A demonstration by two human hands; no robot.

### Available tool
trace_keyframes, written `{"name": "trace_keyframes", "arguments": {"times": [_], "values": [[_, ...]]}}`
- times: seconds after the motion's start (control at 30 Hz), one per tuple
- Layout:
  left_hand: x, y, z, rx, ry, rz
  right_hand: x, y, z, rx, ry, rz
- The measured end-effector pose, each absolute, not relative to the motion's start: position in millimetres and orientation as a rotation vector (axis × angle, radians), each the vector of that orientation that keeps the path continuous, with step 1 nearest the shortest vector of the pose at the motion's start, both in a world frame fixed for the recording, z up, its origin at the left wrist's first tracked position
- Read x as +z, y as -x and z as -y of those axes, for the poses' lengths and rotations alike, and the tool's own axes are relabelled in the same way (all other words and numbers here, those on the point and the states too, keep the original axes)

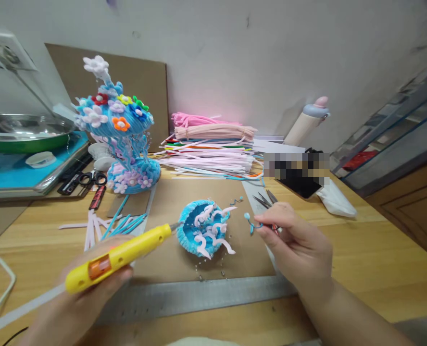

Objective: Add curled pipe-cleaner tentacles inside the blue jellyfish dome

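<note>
My left hand (105, 283) is closed around a yellow hot glue gun (137, 250), with a pale glue stick trailing from its back end. The nozzle points at the left rim of a blue fuzzy bowl-shaped piece (187, 216); I cannot tell if it touches. Curled pale pink pipe cleaners (208, 230) fill that piece, and beaded strands hang about its edge. To its right, my right hand (296, 240) pinches a thin blue twisted stem (251, 225) with a small rounded tip. Part of what lies within those fingers is hidden.
A finished-looking blue jellyfish decoration with flowers (118, 117) stands at the back left. Bundled pipe cleaners (213, 144) lie behind the cardboard mat (166, 202). A metal ruler (184, 295) runs along the front. Scissors (93, 179), tweezers (262, 199) and a bottle (303, 125) are around.
</note>
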State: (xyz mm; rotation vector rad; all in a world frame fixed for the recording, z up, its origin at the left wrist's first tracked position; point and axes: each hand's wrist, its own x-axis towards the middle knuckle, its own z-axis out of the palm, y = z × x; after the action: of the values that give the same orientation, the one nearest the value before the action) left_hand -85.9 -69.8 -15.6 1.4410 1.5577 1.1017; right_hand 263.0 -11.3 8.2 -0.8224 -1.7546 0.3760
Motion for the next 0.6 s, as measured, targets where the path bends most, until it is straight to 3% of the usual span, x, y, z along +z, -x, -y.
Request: {"name": "trace_keyframes", "arguments": {"times": [0.2, 0.6], "values": [[10.8, 95.5, 31.7, 0.886, -2.031, -1.741, 2.2, -267.8, 4.2, 0.34, 0.946, 1.649], [-21.9, 86.7, -19.5, 0.333, -2.312, -1.956, -9.7, -266.9, -19.6, 0.585, 1.108, 1.337]]}}
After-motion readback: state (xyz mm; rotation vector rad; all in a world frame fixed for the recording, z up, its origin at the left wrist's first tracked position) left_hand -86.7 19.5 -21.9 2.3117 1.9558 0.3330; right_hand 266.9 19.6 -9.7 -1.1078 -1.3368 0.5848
